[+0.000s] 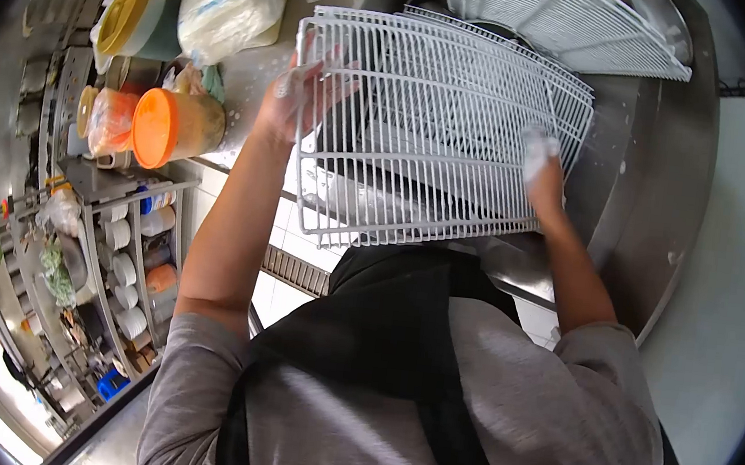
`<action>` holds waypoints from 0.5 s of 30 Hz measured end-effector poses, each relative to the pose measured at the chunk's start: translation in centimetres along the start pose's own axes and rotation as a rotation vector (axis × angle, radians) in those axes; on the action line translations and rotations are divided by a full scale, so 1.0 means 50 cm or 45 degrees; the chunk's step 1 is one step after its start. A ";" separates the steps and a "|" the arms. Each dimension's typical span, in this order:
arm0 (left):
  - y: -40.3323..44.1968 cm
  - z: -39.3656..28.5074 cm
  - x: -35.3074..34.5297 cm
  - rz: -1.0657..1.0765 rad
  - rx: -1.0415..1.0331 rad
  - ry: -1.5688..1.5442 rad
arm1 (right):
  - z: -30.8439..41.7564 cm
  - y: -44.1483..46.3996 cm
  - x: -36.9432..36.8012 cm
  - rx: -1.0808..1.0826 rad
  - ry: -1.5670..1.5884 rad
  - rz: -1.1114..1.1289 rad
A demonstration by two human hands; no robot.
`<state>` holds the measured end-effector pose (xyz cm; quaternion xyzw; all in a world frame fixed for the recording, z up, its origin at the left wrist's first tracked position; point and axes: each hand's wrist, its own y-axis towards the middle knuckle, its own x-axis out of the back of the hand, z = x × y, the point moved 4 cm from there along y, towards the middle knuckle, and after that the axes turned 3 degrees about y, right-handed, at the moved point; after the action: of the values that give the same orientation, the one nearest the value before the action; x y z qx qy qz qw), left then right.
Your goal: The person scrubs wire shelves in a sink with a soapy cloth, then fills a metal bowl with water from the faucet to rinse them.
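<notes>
A white wire shelf rack (428, 138) is held tilted over a steel sink. At its left edge my left hand (288, 101) is closed around the frame, its fingers behind the wires and soap suds on it. My right hand (541, 182) presses against the right part of the rack, closed and covered in white foam. What it holds, if anything, cannot be made out under the foam. A second white rack (567, 21) leans at the back of the sink. Part of another rack shows behind the held one.
The steel sink edge (637, 179) runs along the right. On the left counter stand an orange-lidded tub (156, 128), a yellow-lidded container (125, 16) and a plastic-wrapped white container (232, 9). Shelves with stacked white dishes (125, 270) are at the lower left.
</notes>
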<state>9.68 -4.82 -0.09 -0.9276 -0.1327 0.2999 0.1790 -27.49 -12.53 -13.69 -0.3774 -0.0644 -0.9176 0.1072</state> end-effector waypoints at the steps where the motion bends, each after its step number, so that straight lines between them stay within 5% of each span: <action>1: 0.001 -0.005 -0.010 -0.013 -0.032 0.043 | -0.032 0.002 0.002 -0.062 -0.108 -0.100; 2: 0.006 -0.012 -0.020 -0.027 -0.066 0.085 | -0.035 -0.004 -0.032 0.013 0.040 -0.067; 5: 0.018 -0.038 -0.044 0.023 -0.088 0.141 | 0.264 -0.065 -0.064 -0.797 0.497 0.442; 6: 0.022 -0.044 -0.052 0.033 -0.096 0.175 | 0.340 -0.090 -0.086 -0.190 0.431 0.498; 8: 0.024 -0.052 -0.059 0.032 -0.094 0.191 | 0.480 -0.165 -0.029 0.535 0.652 0.567; 10: 0.023 -0.046 -0.047 -0.043 -0.075 0.199 | 0.401 -0.145 -0.003 0.240 0.712 0.625; 11: 0.024 -0.042 -0.036 -0.032 -0.074 0.201 | 0.291 -0.130 -0.029 0.427 0.550 0.330; 15: 0.014 -0.021 0.011 -0.160 -0.016 0.290 | -0.110 -0.090 0.029 -0.565 -0.207 0.520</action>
<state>10.84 -5.51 0.16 -0.9467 -0.1711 0.1799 0.2053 -33.32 -9.46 -16.73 -0.4689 0.2062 -0.8355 0.1988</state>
